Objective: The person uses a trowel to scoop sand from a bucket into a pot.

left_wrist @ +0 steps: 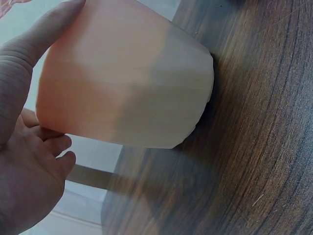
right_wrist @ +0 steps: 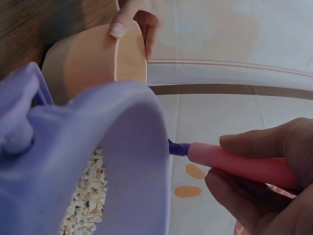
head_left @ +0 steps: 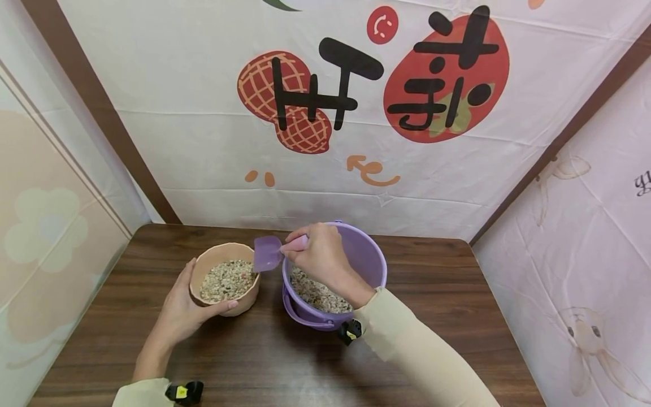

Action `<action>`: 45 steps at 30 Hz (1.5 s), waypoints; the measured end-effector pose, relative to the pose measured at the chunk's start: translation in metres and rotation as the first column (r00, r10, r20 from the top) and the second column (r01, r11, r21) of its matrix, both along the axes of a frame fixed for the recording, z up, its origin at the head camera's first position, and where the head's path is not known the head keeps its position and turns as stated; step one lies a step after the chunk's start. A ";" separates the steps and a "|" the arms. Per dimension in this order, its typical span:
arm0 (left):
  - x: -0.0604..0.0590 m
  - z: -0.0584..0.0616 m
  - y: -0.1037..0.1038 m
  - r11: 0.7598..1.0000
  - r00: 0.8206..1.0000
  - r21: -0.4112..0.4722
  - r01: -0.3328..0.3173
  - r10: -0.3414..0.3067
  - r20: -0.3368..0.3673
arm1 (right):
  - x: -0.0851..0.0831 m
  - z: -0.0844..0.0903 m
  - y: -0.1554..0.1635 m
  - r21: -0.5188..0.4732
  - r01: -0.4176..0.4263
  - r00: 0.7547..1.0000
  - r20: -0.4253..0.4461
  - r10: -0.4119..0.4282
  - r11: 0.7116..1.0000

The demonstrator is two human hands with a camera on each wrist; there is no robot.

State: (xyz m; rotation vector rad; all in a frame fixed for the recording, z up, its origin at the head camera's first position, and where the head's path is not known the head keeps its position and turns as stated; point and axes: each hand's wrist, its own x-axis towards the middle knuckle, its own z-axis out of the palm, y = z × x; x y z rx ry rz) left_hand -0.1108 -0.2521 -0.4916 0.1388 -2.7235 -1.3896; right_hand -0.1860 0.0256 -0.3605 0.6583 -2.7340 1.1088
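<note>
A peach-coloured bowl [head_left: 244, 306] stands on the left of the table, holding pale, gravel-like granules [head_left: 229, 281]. My left hand [head_left: 183, 314] grips it, thumb on the near side and fingers round the left; its smooth wall [left_wrist: 127, 83] fills much of the left wrist view. In my right hand [head_left: 322, 257] is a small purple shovel [head_left: 267, 254], held by its pink handle [right_wrist: 230, 160]. Its blade overlaps the bowl's right rim in the head view. Under that hand sits a purple bucket [head_left: 368, 265] with more granules [head_left: 315, 294] inside.
The bucket's handle [head_left: 305, 322] hangs down at its front left. Bucket and bowl stand on a dark wooden table [head_left: 432, 328], a narrow gap between them. Printed white cloth [head_left: 203, 141] rises behind the table, with more cloth on both sides.
</note>
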 end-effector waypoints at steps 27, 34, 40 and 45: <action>0.001 -0.002 0.000 1.000 1.000 -0.011 -0.002 0.002 -0.001 | 0.027 0.002 0.080 -0.406 0.135 0.991 0.065 -0.119 0.904; 0.000 -0.002 0.000 1.000 1.000 -0.016 -0.001 0.001 0.004 | 0.035 -0.010 0.114 -0.543 0.204 0.971 0.221 -0.096 0.814; 0.000 -0.002 0.001 1.000 1.000 -0.010 -0.004 0.004 -0.010 | 0.041 -0.030 0.141 -0.647 0.294 0.930 0.362 -0.056 0.704; 0.000 0.000 0.001 1.000 1.000 -0.007 -0.005 0.005 -0.012 | 0.044 -0.044 0.156 -0.653 0.361 0.902 0.426 -0.072 0.665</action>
